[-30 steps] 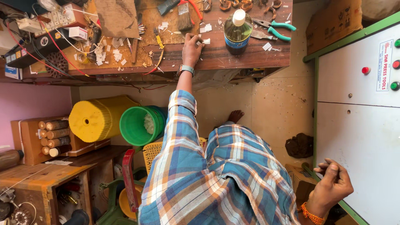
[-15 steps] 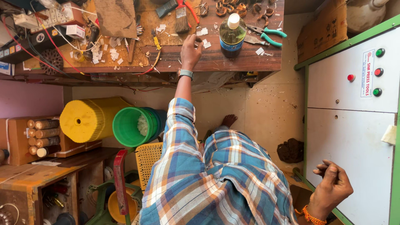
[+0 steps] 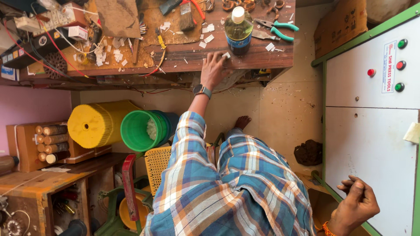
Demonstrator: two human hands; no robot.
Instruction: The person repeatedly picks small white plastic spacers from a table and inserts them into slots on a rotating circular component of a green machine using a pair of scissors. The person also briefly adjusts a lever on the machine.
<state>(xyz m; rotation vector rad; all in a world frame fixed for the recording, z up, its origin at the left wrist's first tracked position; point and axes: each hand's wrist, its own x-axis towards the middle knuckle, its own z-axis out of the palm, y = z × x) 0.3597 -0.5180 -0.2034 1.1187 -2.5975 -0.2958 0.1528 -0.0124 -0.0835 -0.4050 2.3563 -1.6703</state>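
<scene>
My left hand (image 3: 213, 69), with a watch on the wrist, reaches out to the front edge of the wooden workbench (image 3: 183, 54). Its fingertips pinch a small white scrap (image 3: 226, 55). Just beyond the fingers stands a bottle of yellowish liquid with a white cap (image 3: 238, 28). My right hand (image 3: 355, 206), with an orange band at the wrist, is curled into a loose fist with nothing in it, low beside the green-edged white control cabinet (image 3: 372, 131). My plaid shirt and lap fill the bottom middle.
The bench carries white scraps, a brush, green-handled pliers (image 3: 278, 29), wires and a power strip. Below it lie a yellow drum (image 3: 94, 124) and a green bucket (image 3: 142, 130). A wooden box of rolls (image 3: 48, 142) sits left, a cardboard box (image 3: 339, 24) far right.
My left hand has slid along the bench edge toward the bottle and closed on a white scrap. My right hand has curled tighter. The view has shifted a little.
</scene>
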